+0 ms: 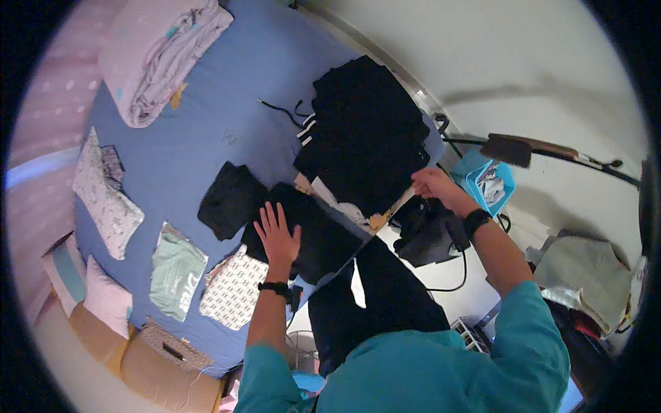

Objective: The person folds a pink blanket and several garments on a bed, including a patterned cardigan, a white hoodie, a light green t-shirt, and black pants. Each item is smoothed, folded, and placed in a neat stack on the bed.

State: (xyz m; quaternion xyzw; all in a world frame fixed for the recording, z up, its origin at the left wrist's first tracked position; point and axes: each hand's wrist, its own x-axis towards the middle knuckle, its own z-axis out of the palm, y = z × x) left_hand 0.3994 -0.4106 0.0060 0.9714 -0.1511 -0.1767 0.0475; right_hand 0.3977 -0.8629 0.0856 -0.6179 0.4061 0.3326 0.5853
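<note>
My left hand [279, 238] lies palm down with its fingers spread on a folded black garment [325, 237] near the bed's front edge. A smaller folded black cloth [233, 199] touches that garment on its left. My right hand [436, 187] has its fingers curled at the bed's right edge, beside a large pile of black clothing [366, 134] with white stripes and a drawstring. Directly below it hangs a dark cloth item [428, 232]; whether my fingers hold it is unclear.
On the blue bed sheet [206, 139] lie a rolled pink quilt [150, 67], a green packet [178, 273], a patterned cloth [235, 291] and a floral cloth [106, 201]. A woven box [173, 347] sits at the lower left. Beyond the right edge stands a blue bin [490, 186].
</note>
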